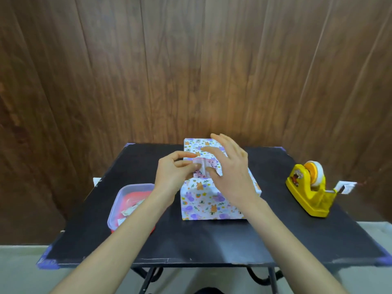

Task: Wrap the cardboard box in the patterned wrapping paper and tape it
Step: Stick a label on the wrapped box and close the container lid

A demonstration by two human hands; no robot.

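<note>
The box (212, 205) sits mid-desk (212, 240), paper (197, 148) already round its visible sides. Left hand (171, 174) pinches the top flap (200, 167); right hand (231, 166), fingers straight, steadies it. Taping that seam looks still to do, with the dispenser (307, 189) waiting.

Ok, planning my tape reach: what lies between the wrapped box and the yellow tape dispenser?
Head view: only bare black table between the wrapped box and the tape dispenser.

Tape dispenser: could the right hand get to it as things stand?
Probably yes: only bare table lies between the right hand and the dispenser, and that hand grips nothing.
</note>
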